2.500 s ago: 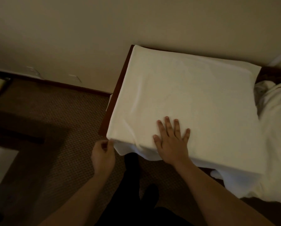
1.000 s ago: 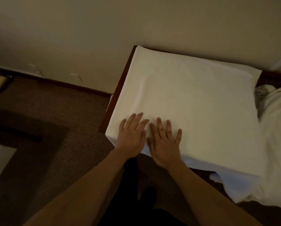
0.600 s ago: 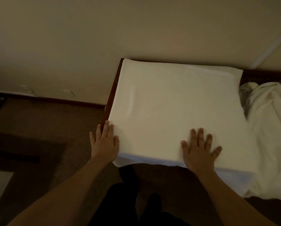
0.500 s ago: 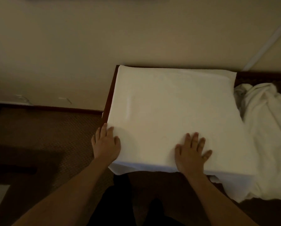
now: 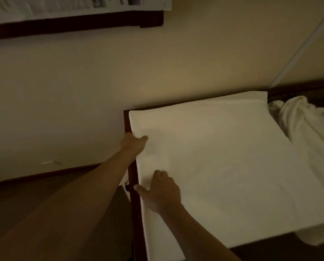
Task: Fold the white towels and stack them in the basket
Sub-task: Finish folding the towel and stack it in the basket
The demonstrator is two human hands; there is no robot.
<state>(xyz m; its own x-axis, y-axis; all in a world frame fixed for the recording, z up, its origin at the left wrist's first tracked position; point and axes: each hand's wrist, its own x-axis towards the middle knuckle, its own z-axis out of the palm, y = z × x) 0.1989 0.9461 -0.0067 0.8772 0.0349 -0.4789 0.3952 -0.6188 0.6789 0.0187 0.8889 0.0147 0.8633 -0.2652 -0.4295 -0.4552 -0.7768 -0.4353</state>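
A white towel (image 5: 223, 166) lies flat over a dark wooden table (image 5: 133, 174) against the wall. My left hand (image 5: 133, 146) reaches to the towel's far left edge and grips it, thumb on top. Nearer to me, my right hand (image 5: 161, 193) sits on the same left edge with its fingers curled into the cloth and its thumb at the hem. No basket is in view.
A crumpled heap of white towels (image 5: 306, 136) lies at the table's right end. A beige wall (image 5: 82, 100) rises behind the table, with a dark-framed board (image 5: 72, 21) high on the left. Brown carpet (image 5: 35, 194) lies to the left, below the table.
Both hands left the towel's near edge, where they lay flat, and moved to its left edge, fingers now curled on it. The camera has tilted up and turned left.
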